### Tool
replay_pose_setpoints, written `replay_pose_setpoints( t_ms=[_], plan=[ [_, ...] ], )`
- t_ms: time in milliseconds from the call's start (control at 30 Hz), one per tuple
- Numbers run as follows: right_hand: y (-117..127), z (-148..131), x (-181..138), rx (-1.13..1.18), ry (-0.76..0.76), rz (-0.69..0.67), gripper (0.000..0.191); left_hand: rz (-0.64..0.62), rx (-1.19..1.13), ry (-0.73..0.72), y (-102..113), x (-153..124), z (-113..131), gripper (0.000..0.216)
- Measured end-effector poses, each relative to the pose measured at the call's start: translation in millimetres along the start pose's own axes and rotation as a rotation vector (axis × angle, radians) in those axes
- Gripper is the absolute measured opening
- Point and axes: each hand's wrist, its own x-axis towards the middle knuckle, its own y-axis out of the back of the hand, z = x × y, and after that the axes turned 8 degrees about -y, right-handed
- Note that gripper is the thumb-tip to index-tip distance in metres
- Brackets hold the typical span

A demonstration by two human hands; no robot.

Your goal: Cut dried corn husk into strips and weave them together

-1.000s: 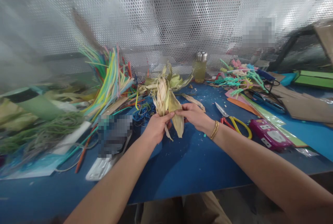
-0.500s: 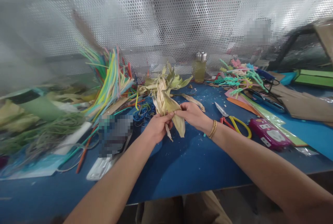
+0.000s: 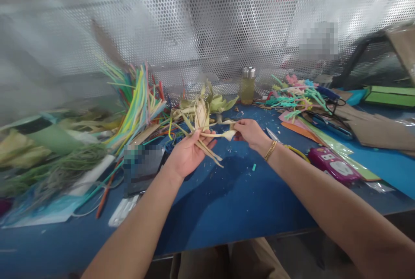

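Note:
Dried corn husk, partly split into narrow strips, rests in my left hand (image 3: 189, 151), palm up. The thumb presses across the strips while the fingers extend beneath them. The pale bundle of corn husk (image 3: 202, 115) rises above this hand, and thin ends hang down below it. My right hand (image 3: 249, 133) pinches a piece of the husk (image 3: 228, 134) out to the right, stretched sideways from the left thumb. A gold bracelet (image 3: 270, 150) circles the right wrist. More greenish husks (image 3: 223, 103) lie behind the bundle.
Scissors (image 3: 274, 134) lie beyond my right forearm, near a purple case (image 3: 333, 166). A glass bottle (image 3: 248, 85) stands by the perforated metal screen (image 3: 223, 33). Colourful pipe cleaners (image 3: 138, 102) fill the left back. A dark phone-like object (image 3: 145, 171) lies left of my left forearm.
My right hand has moved right, pulling a husk piece away from the bundle. The wide leaf between the hands now appears as narrow strips. My left hand has turned palm up.

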Motion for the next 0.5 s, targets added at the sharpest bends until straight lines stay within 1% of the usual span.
replay_pose_setpoints(
  t_ms=[33,100,133,200,267,333,400,467,500],
  plan=[
    [4.8,-1.1,3.6,0.014,-0.011,0.027,0.010,-0.006,-0.043,-0.020,-0.9,-0.3,3.2,0.008],
    [17.0,-3.1,11.9,0.045,-0.027,0.085,0.010,-0.011,-0.147,-0.056,-1.0,-1.2,13.1,0.019],
    [23.8,-4.3,15.9,0.062,-0.031,0.116,0.010,-0.021,-0.194,-0.045,0.0,-1.7,19.7,0.023],
    [36.1,-6.9,22.2,0.090,-0.032,0.162,0.011,-0.034,-0.294,-0.096,3.8,-2.1,33.5,0.024],
    [42.7,-9.4,24.1,0.104,-0.034,0.162,0.014,-0.018,-0.326,-0.198,7.9,-1.7,42.8,0.019],
    [40.4,-10.6,20.2,0.104,-0.044,0.116,0.015,0.041,-0.266,-0.223,9.3,-1.0,42.2,0.013],
    [30.0,-10.2,11.0,0.089,-0.063,0.023,0.014,0.103,-0.139,-0.141,7.2,-0.2,30.7,0.013],
    [15.1,-8.8,-1.9,0.050,-0.083,-0.124,0.011,0.148,0.001,-0.046,3.1,0.2,13.0,0.017],
    [7.4,-8.0,-8.9,0.026,-0.084,-0.206,0.011,0.174,0.077,-0.023,1.1,0.3,3.8,0.018]
  ],
)
